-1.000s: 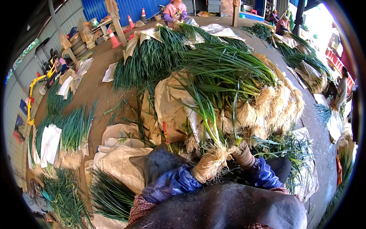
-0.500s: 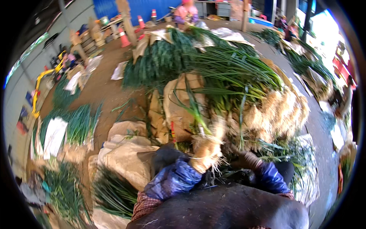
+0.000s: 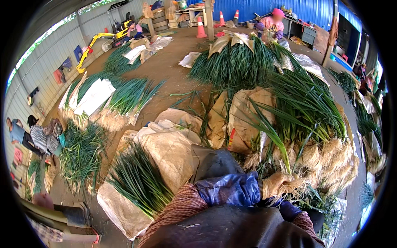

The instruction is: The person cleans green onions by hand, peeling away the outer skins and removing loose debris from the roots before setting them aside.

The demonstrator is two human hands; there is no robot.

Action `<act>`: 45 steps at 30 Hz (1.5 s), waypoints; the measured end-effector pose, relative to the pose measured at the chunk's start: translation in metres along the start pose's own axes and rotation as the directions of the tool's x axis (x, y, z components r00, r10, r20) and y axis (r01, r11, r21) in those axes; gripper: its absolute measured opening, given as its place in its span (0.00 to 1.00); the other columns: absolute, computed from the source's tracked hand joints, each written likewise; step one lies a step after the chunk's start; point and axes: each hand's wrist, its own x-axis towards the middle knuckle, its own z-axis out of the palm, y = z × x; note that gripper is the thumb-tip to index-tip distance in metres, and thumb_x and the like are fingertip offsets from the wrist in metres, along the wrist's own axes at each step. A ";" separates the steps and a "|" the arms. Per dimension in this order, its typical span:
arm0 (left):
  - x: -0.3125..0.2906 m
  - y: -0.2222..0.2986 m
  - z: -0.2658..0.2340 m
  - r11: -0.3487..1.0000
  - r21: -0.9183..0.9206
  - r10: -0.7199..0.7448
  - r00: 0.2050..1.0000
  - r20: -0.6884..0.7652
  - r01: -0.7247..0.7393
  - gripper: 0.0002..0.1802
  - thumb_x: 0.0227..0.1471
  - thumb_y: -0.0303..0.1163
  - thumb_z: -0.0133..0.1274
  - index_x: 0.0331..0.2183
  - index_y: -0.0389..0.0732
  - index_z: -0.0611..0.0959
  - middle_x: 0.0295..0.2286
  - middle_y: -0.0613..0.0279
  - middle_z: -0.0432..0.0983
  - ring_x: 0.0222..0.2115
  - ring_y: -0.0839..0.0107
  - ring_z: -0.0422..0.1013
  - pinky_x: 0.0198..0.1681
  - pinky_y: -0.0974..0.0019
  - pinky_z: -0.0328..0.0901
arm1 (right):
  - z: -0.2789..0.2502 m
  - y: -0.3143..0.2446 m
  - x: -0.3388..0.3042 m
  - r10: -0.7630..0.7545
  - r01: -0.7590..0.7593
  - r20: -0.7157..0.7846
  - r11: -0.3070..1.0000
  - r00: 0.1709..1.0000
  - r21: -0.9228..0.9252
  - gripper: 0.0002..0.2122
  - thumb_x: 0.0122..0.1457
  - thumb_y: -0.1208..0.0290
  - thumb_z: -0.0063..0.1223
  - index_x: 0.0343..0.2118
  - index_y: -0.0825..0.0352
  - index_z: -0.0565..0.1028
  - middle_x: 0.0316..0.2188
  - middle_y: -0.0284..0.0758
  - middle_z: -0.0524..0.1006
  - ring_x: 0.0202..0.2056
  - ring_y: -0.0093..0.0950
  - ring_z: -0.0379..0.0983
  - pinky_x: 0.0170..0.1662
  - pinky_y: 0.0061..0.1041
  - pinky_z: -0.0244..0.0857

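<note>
My left hand point(image 3: 278, 184), in a tan work glove, is closed around the root end of a green onion point(image 3: 284, 156). Its long leaves slant up and to the left, in front of a large pile of green onions point(image 3: 308, 113) with pale, bushy roots. My right forearm, in a blue sleeve point(image 3: 290, 211), lies just below the left hand. The right hand itself is hidden, so its fingers do not show. Loose leaves and trimmings point(image 3: 324, 202) lie beside the hands on the right.
Left of my knee, a bunch of green onions point(image 3: 142, 180) rests on tan sacking point(image 3: 171, 149). Further stacks point(image 3: 134, 95) lie to the left, and another pile point(image 3: 235, 62) beyond. People sit or stand at left and at the back. Traffic cones point(image 3: 201, 28) stand near a post.
The view has swung left, shifting the scene to the right. My left hand has moved down and right with the green onion, toward my right arm. The right hand, partly visible before, is now hidden.
</note>
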 end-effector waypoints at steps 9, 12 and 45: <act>-0.006 -0.002 0.006 0.891 0.453 0.068 0.996 -0.053 -0.037 0.08 0.48 0.26 0.49 0.27 0.33 0.81 0.18 0.61 0.74 0.15 0.72 0.68 0.15 0.69 0.60 | -0.012 0.023 -0.023 0.099 -0.098 -0.191 0.995 0.977 0.016 0.29 0.46 0.64 0.63 0.51 0.65 0.65 0.33 0.44 0.74 0.37 0.34 0.72 0.40 0.35 0.66; 0.018 -0.028 -0.002 0.890 0.412 0.268 0.956 -0.123 -0.196 0.08 0.41 0.30 0.55 0.16 0.37 0.79 0.12 0.64 0.68 0.11 0.73 0.61 0.14 0.67 0.54 | -0.001 0.014 -0.005 0.093 -0.096 -0.183 0.995 0.979 -0.004 0.27 0.46 0.64 0.63 0.50 0.65 0.66 0.32 0.43 0.75 0.37 0.35 0.72 0.39 0.35 0.65; -0.004 0.064 -0.077 0.999 -0.003 -0.047 0.998 -0.051 0.047 0.19 0.54 0.25 0.48 0.49 0.33 0.73 0.40 0.49 0.75 0.38 0.63 0.73 0.42 0.61 0.69 | 0.058 -0.006 0.111 -0.173 0.176 0.453 0.984 0.874 0.037 0.13 0.59 0.67 0.45 0.44 0.65 0.73 0.41 0.40 0.75 0.44 0.36 0.70 0.48 0.31 0.64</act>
